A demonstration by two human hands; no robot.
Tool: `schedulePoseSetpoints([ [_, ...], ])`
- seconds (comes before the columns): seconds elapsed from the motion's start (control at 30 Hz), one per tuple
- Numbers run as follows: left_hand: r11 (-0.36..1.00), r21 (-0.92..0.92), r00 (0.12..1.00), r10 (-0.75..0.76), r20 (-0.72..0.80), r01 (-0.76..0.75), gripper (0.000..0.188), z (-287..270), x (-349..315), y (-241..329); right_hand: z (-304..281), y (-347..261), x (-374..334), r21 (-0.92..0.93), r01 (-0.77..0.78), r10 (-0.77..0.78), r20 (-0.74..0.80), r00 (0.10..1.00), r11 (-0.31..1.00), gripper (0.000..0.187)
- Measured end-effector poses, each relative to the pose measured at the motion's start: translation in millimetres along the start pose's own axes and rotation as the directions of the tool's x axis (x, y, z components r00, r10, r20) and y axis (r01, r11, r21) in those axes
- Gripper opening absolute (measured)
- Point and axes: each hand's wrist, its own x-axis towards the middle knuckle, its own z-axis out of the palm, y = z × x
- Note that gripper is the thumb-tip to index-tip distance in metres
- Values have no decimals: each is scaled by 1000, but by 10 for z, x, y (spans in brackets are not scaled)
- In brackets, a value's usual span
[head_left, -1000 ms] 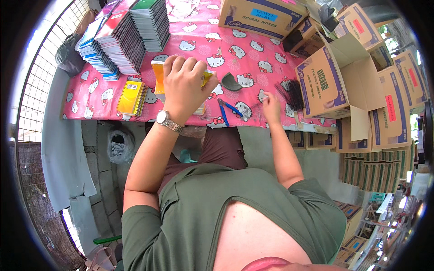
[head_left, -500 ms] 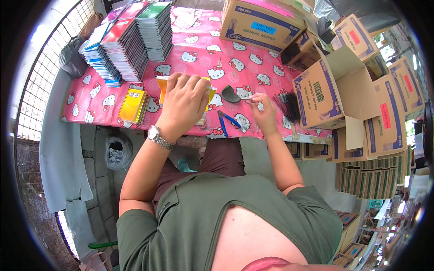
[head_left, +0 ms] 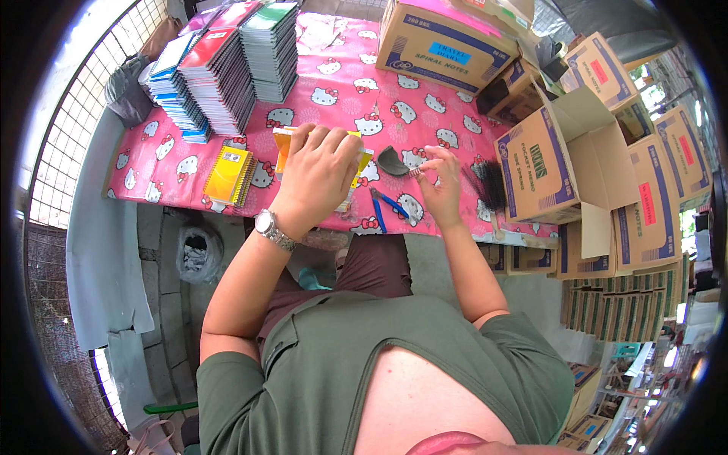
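Note:
My left hand [head_left: 317,168] is wrapped over the top of a small yellow-covered notebook [head_left: 365,161], hiding most of it. The notebook stands above the near edge of the table. To its right, my right hand [head_left: 441,186] pinches a short, thin spiral wire [head_left: 415,172] at its fingertips, with the other fingers raised and spread. Just beyond the wire lies a dark grey curved piece [head_left: 391,161]. Blue-handled cutting pliers [head_left: 381,208] rest on the table between my hands. Left of my left hand sits a small stack of yellow spiral notebooks [head_left: 228,176].
Tall stacks of spiral notebooks [head_left: 220,83] stand at the back left of the pink patterned table [head_left: 318,72]. A bundle of black wire coils [head_left: 490,184] lies beside an open cardboard box [head_left: 535,163] on the right. A larger carton [head_left: 447,49] stands behind.
My right hand's fingers have spread and lifted slightly around the spiral wire. My left hand still holds the notebook. The whole view has shifted a little.

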Motion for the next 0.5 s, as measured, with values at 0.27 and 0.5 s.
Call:
schedulePoseSetpoints([
  [0.27,999,1,999,-37,-32,37,33,-3,90,67,142,1601,-1125,-245,-272,351,386,853,931,18],
  [0.5,995,82,973,-35,-227,55,31,261,168,48,509,1329,-635,-398,-475,542,68,838,785,31],
])
